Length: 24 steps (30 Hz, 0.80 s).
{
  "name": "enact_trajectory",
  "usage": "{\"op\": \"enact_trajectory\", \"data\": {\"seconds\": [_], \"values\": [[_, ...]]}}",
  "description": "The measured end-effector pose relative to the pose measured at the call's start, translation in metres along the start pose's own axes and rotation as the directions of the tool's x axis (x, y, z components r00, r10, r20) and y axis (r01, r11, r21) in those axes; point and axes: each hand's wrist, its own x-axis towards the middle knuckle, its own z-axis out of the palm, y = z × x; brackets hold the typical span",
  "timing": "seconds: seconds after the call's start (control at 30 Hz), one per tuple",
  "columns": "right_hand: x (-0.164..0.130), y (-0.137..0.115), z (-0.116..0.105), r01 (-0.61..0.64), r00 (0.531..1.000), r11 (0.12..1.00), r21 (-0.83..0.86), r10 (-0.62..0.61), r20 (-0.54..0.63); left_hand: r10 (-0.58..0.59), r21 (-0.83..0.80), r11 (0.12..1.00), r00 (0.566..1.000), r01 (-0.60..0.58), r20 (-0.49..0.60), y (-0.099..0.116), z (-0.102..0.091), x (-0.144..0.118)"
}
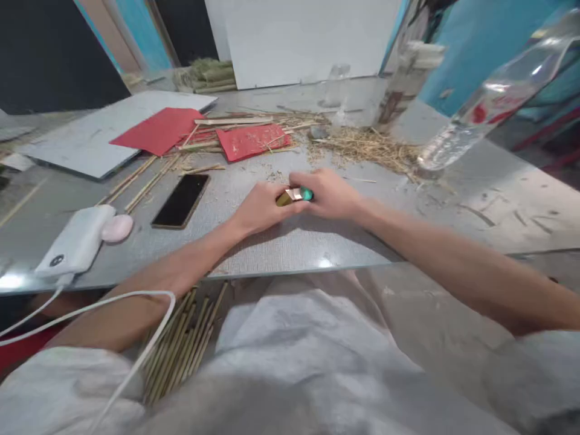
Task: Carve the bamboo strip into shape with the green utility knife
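My left hand [259, 209] is closed on a short olive-brown piece of stalk [283, 199], most of it hidden by the fingers. Facing it, my right hand [333, 194] grips a utility knife with a green handle [307, 194]. The knife's bare blade [293, 194] points left and meets or nearly meets the stalk; I cannot tell whether it cuts in. Both hands are close together above the grey tabletop [272, 257], near its front edge.
A black phone [181, 201] and a white power bank [78, 238] with a cable lie left. Red sandpaper-like sheets [252, 141], straw shavings [369, 147] and a glass [336, 84] sit behind. A tilted plastic bottle [489, 109] stands right. Stalks [185, 344] rest below the table edge.
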Motion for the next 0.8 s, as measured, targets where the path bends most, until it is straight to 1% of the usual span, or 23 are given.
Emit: {"op": "enact_trajectory", "data": {"seconds": [0.23, 0.8], "values": [[-0.0007, 0.0012, -0.0014, -0.014, 1.000, 1.000, -0.015, 0.014, 0.007, -0.019, 0.001, 1.000, 1.000, 0.019, 0.015, 0.0008, -0.0001, -0.0009], [-0.0004, 0.0009, -0.0039, -0.028, 0.998, 0.999, -0.038, 0.030, 0.050, 0.015, -0.002, 1.000, 1.000, -0.015, 0.024, 0.0019, -0.0004, -0.0011]]}}
